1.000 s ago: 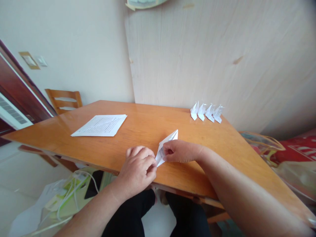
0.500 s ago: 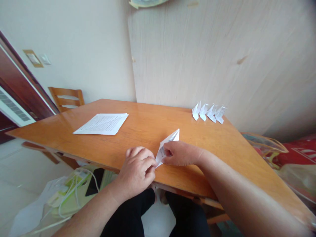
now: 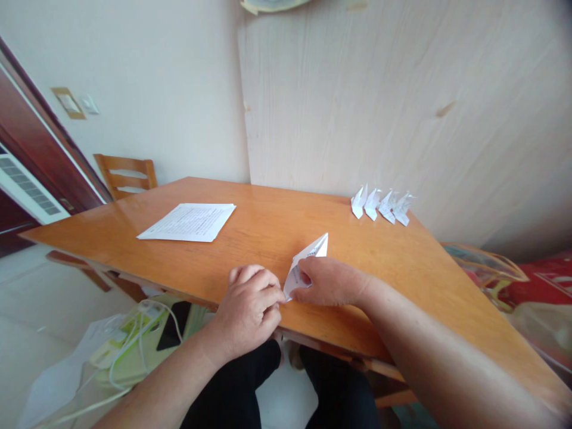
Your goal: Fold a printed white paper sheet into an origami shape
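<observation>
We're at the orange wooden worktop (image 3: 250, 238), and everything reads off its near edge. Back on the worktop's left, a printed sheet (image 3: 187, 221) lies flat. Right at the near edge our hands meet. The left hand (image 3: 250, 307) is curled, fingertips pinched on the near tip of the folded paper (image 3: 313, 253). The right hand (image 3: 330, 281) is clamped over its middle. The paper's long axis runs from that edge away and rightward, and its free point pokes out just beyond the right hand, the nearer one. At the worktop's far right corner, four small folded paper figures (image 3: 384, 205) stand in a row.
</observation>
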`<state>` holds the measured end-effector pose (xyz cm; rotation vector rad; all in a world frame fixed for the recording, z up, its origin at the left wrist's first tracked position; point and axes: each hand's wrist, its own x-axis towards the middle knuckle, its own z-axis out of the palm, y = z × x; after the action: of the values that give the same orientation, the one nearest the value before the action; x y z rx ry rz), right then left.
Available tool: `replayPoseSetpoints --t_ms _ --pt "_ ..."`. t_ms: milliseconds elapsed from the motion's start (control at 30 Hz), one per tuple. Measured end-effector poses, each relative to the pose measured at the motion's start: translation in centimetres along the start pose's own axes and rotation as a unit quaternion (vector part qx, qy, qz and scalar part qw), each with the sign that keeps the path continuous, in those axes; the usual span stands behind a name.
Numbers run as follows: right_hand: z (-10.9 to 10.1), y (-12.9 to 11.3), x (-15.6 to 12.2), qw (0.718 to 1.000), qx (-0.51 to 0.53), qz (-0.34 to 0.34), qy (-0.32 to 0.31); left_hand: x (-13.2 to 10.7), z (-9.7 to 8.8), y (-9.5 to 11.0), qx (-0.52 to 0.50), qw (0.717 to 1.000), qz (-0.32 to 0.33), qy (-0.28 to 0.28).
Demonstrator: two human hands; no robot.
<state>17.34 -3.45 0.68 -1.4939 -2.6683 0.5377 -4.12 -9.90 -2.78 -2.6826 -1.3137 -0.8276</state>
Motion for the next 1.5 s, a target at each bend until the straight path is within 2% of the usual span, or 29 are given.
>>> replayPoseSetpoints --t_ms 367,600,767,1067,1200,1300,1500 --pt "-0.1 -0.6 -0.4 1.0 -0.027 -0.005 0.011 0.0 0.2 0.4 0.012 1.0 0.005 -0.001" --pt "-0.7 1.0 -0.1 0.999 -0.006 -0.043 -0.008 -0.2 -0.1 0.8 0.024 0.999 0.012 -0.02" --pt "-1.3 2.3 0.5 0.995 0.044 -0.078 -0.053 -0.1 -0.1 0.9 0.03 0.999 0.011 -0.025" --pt "-2.4 3.4 1.0 0.988 0.125 -0.044 -0.076 0.1 -0.2 0.8 0.009 1.0 0.004 -0.028" --pt "-2.5 3.6 1.0 0.986 0.14 -0.044 -0.081 0.2 -0.3 0.5 -0.036 0.999 -0.029 -0.012" --pt "-2.5 3.5 1.0 0.987 0.129 -0.047 -0.083 0.5 -0.3 0.5 -0.059 0.995 -0.078 0.006" --pt "-2.6 3.2 0.9 0.988 0.124 -0.045 -0.085 1.6 0.8 1.3 -0.007 0.983 -0.182 0.02"
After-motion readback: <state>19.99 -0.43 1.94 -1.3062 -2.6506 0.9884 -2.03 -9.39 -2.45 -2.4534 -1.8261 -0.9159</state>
